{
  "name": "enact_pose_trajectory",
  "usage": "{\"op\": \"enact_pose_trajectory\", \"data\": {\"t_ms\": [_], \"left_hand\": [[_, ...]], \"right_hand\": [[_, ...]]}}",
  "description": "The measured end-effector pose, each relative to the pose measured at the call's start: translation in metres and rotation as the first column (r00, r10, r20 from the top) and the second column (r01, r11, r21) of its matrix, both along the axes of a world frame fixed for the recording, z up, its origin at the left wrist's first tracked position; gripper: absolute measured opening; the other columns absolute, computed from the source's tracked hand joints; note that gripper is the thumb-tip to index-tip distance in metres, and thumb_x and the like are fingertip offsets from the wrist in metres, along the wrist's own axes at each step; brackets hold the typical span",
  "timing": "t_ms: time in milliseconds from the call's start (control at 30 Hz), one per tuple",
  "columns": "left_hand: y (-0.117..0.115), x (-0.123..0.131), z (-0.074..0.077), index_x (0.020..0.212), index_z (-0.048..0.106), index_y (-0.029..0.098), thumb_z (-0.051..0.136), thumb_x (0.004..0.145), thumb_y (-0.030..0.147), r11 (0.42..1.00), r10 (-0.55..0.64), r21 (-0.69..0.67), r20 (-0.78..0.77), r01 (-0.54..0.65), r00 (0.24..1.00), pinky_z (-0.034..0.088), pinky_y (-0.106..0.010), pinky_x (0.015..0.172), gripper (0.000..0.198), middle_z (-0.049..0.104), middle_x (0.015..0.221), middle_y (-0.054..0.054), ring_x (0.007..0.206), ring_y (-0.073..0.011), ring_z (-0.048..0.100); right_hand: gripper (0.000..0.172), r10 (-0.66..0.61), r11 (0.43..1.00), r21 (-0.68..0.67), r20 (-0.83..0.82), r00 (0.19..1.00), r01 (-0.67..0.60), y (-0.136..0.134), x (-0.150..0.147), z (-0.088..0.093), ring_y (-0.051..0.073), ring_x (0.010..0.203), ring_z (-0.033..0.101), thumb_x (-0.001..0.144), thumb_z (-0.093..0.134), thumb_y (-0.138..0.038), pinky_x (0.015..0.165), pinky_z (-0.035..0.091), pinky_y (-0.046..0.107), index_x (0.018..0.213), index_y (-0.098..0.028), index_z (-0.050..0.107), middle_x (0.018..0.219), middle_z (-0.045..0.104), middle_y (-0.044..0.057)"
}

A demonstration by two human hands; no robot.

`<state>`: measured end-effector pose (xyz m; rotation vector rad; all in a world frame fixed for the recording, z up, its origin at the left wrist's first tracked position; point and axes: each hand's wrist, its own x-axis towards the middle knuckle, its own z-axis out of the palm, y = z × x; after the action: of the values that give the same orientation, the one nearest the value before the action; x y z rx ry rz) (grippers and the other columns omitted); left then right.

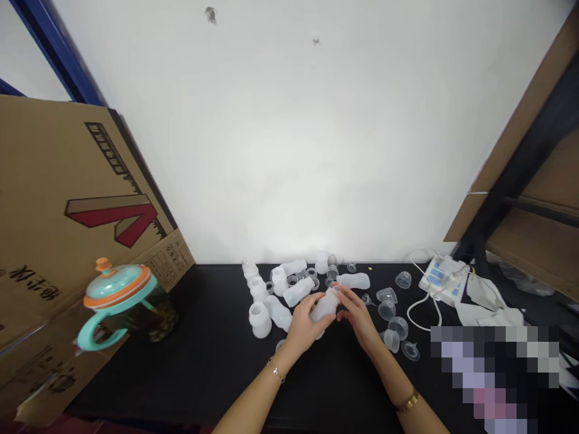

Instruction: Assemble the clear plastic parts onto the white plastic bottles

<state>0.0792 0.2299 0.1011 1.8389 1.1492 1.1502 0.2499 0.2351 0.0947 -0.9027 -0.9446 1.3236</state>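
One white bottle (322,310) slanting at frame's lower centre — long axis leaning, neck pointing upper right; left hand (306,324) clamping fingers on it; right hand (360,314) curling fingers near neck — cannot tell if gripping.

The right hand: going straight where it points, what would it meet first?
The right hand would probably meet the rounded, translucent white bottle held in the left hand; whether they touch is unclear.

The bottles (322,308) are showing milky white, the caps (398,328) colourless, against a black worktop (199,374). The jug (156,310) is pairing mint with orange; its contents (159,325) are looking brownish, perhaps. The carton (40,169) is displaying red and black print on brown.
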Motion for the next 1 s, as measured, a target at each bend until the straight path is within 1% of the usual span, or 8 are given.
{"op": "enact_pose_trajectory", "data": {"t_ms": [200,433,667,833,933,1000], "left_hand": [[-0.002,0.000,0.004,0.123,0.064,0.022,0.074,0.078,0.035,1.000,0.005,0.000,0.002,-0.005,1.000,0.050,-0.043,0.094,0.048,0.067,0.122,-0.009,0.108,-0.0268,0.063],[0.000,0.000,-0.004,0.123,0.062,0.024,0.073,0.077,0.031,0.996,0.018,0.087,-0.046,-0.014,0.999,0.050,-0.044,0.098,0.047,0.067,0.123,-0.007,0.111,-0.0266,0.063],[-0.001,0.000,-0.001,0.124,0.060,0.023,0.073,0.078,0.032,0.995,0.019,0.098,-0.073,-0.011,0.997,0.051,-0.043,0.097,0.048,0.066,0.123,-0.008,0.112,-0.0266,0.063],[-0.001,0.000,-0.002,0.125,0.059,0.024,0.071,0.079,0.028,0.985,0.038,0.172,-0.123,-0.016,0.992,0.050,-0.045,0.101,0.048,0.066,0.124,-0.008,0.115,-0.0276,0.062],[-0.001,0.000,-0.004,0.126,0.058,0.023,0.070,0.079,0.027,0.979,0.043,0.202,-0.133,-0.015,0.990,0.050,-0.044,0.101,0.048,0.065,0.124,-0.008,0.115,-0.0268,0.062],[-0.001,0.000,-0.006,0.125,0.057,0.023,0.070,0.080,0.026,0.977,0.045,0.213,-0.138,-0.015,0.989,0.050,-0.044,0.101,0.048,0.065,0.124,-0.008,0.115,-0.0263,0.062]], "right_hand": [[0.044,-0.014,1.000,0.008,0.023,1.000,0.014,-0.003,-0.001,0.004,0.019,0.078,0.057,0.074,0.078,-0.047,0.049,0.047,0.026,0.112,-0.025,0.074,0.102,0.067,0.006],[0.042,-0.038,0.999,-0.006,0.037,0.999,0.038,-0.003,-0.002,0.006,0.018,0.075,0.057,0.073,0.079,-0.047,0.048,0.046,0.026,0.108,-0.025,0.075,0.101,0.068,0.005],[0.042,-0.053,0.999,0.001,0.060,0.997,0.053,-0.001,-0.001,0.002,0.017,0.075,0.056,0.073,0.079,-0.047,0.048,0.046,0.024,0.109,-0.025,0.075,0.100,0.066,0.005],[0.042,-0.063,0.998,0.019,0.086,0.994,0.061,0.001,-0.001,-0.002,0.016,0.071,0.055,0.073,0.079,-0.046,0.047,0.044,0.023,0.108,-0.024,0.074,0.093,0.066,0.005],[0.042,-0.065,0.998,0.018,0.094,0.993,0.063,0.002,0.000,-0.003,0.015,0.070,0.057,0.071,0.080,-0.049,0.047,0.044,0.023,0.104,-0.023,0.074,0.093,0.067,0.004],[0.043,-0.073,0.997,0.021,0.103,0.992,0.071,0.003,0.000,-0.004,0.015,0.069,0.057,0.071,0.080,-0.050,0.046,0.043,0.023,0.103,-0.022,0.073,0.088,0.066,0.004]]}}
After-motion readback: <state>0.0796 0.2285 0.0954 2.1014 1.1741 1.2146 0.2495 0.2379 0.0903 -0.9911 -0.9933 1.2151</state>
